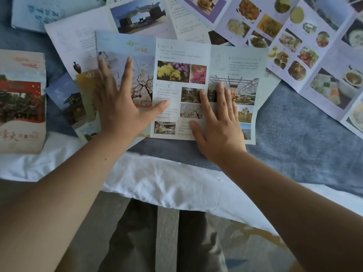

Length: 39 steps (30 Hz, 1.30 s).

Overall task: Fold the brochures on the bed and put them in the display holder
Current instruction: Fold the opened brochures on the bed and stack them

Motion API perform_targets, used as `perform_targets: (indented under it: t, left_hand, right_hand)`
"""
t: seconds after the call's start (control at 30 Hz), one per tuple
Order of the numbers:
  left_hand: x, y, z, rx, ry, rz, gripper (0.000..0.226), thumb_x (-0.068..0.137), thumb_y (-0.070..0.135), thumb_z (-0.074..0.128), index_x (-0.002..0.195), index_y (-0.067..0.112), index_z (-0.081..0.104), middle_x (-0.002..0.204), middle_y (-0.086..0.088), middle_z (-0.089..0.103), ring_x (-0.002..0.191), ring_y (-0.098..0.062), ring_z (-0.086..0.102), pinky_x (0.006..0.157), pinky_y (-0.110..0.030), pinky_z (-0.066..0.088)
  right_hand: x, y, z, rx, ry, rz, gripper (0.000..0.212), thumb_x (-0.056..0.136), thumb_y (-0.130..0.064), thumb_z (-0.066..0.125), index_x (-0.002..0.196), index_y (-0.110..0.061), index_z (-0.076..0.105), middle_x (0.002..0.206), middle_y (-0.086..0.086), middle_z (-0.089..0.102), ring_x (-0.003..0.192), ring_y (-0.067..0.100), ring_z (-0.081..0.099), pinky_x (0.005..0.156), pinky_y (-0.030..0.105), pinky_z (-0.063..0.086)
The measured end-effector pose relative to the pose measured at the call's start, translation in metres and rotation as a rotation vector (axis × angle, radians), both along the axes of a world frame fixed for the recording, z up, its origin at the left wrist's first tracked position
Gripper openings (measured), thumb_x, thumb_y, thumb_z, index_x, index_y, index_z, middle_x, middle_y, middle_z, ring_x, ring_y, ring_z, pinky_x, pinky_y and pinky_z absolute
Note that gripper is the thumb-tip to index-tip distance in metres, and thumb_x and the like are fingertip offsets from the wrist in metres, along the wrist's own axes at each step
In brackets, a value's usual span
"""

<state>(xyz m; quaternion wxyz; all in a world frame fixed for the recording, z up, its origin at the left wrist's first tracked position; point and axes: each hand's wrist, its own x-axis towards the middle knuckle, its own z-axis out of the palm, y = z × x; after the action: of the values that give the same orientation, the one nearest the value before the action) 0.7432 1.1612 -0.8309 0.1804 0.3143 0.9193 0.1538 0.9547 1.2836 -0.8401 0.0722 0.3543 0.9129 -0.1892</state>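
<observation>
Head | left hand (115, 107), right hand (218, 124): fingers splayed flat, gripping nothing | glossy creased brochure (182, 79)

Lighting soft, even and slightly cool; no glare. Faint shadows lie under both hands (121, 107) on the open brochure (182, 79). Picture generally soft (printed text illegible). Wide-angle bending at edges; forearms (59, 203) loom large and blurred.

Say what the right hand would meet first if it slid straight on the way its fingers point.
The right hand lies flat on the flower brochure. Sliding up-left, it would probably cross that brochure's flower photos first, then the gate-photo brochure beyond.
</observation>
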Motion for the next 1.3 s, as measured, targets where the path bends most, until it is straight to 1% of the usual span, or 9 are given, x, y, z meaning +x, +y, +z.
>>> perform_targets:
  t: [0.27,0.5,0.7,0.83,0.93,1.0,1.07,1.17,1.3]
  left_hand:
    - [0.017,0.009,0.012,0.092,0.018,-0.034,0.119,0.071,0.086,0.061,0.163,0.02,0.024,0.171,-0.018,0.003,0.157,-0.038,0.01,0.124,-0.057,0.019]
    - [0.034,0.022,0.02,0.092,-0.008,-0.048,0.1,0.077,0.058,0.06,0.163,0.035,0.014,0.172,-0.013,-0.001,0.157,-0.042,0.002,0.12,-0.067,0.015]
    - [0.047,0.031,0.028,0.049,-0.009,-0.15,0.094,0.08,0.054,0.05,0.163,0.037,0.01,0.172,-0.013,-0.003,0.156,-0.044,-0.003,0.122,-0.065,0.009]
    - [0.061,0.038,0.032,0.053,-0.069,-0.201,0.098,0.08,0.045,0.055,0.164,0.036,0.005,0.173,-0.007,-0.001,0.158,-0.038,0.001,0.124,-0.062,0.011]
    - [0.076,0.046,0.034,0.07,-0.059,-0.245,0.1,0.08,0.042,0.056,0.164,0.034,0.002,0.173,-0.006,0.0,0.158,-0.037,0.002,0.125,-0.059,0.012]
    - [0.088,0.053,0.034,0.07,-0.053,-0.272,0.099,0.081,0.043,0.054,0.164,0.034,0.001,0.173,-0.006,-0.002,0.158,-0.038,0.0,0.126,-0.059,0.01]
    - [0.099,0.06,0.033,0.055,-0.053,-0.296,0.098,0.082,0.047,0.051,0.163,0.035,-0.001,0.173,-0.006,-0.005,0.158,-0.039,-0.003,0.126,-0.06,0.005]
    - [0.113,0.07,0.029,0.02,-0.068,-0.316,0.098,0.083,0.046,0.054,0.163,0.039,-0.003,0.172,-0.005,-0.01,0.157,-0.039,-0.009,0.124,-0.063,0.0]
    - [0.127,0.082,0.025,0.009,-0.072,-0.331,0.091,0.084,0.042,0.043,0.163,0.04,-0.002,0.172,-0.005,-0.011,0.157,-0.039,-0.011,0.124,-0.065,-0.001]
  right_hand:
    - [-0.001,-0.003,-0.002,0.007,0.005,-0.015,0.073,0.105,-0.056,0.034,0.165,-0.024,0.007,0.171,0.017,-0.008,0.158,0.033,-0.009,0.128,0.05,0.003]
    - [-0.002,-0.003,0.002,-0.004,-0.036,-0.002,0.072,0.106,-0.056,0.032,0.165,-0.026,0.004,0.171,0.015,-0.012,0.158,0.031,-0.013,0.128,0.047,-0.002]
    - [-0.002,-0.001,0.011,-0.049,-0.037,0.002,0.068,0.108,-0.051,0.029,0.165,-0.026,0.004,0.171,0.012,-0.014,0.157,0.028,-0.015,0.128,0.042,-0.005]
    - [0.0,0.009,0.016,-0.128,0.062,-0.052,0.064,0.107,-0.018,0.038,0.165,-0.014,0.012,0.172,0.007,0.001,0.159,0.022,-0.004,0.129,0.041,0.005]
    - [0.006,0.022,0.017,-0.199,0.059,-0.047,0.077,0.097,0.007,0.044,0.164,-0.012,0.012,0.172,-0.002,0.001,0.158,0.013,-0.005,0.128,0.029,0.007]
    - [0.012,0.027,0.018,-0.181,0.028,-0.04,0.072,0.102,-0.002,0.048,0.164,-0.014,0.013,0.172,-0.004,-0.001,0.158,0.011,-0.006,0.124,0.026,0.015]
    - [0.019,0.029,0.02,-0.069,-0.049,-0.052,0.067,0.106,-0.028,0.048,0.164,-0.017,0.016,0.173,0.001,-0.003,0.158,0.018,-0.006,0.121,0.039,0.027]
    - [0.031,0.032,0.022,0.016,-0.127,-0.095,0.075,0.099,-0.058,0.031,0.164,-0.026,0.012,0.173,0.005,-0.003,0.159,0.023,-0.004,0.125,0.045,0.015]
    - [0.053,0.032,0.015,-0.026,-0.101,-0.102,0.076,0.1,-0.064,0.021,0.164,-0.031,-0.003,0.172,0.003,-0.014,0.158,0.021,-0.012,0.129,0.043,0.0]
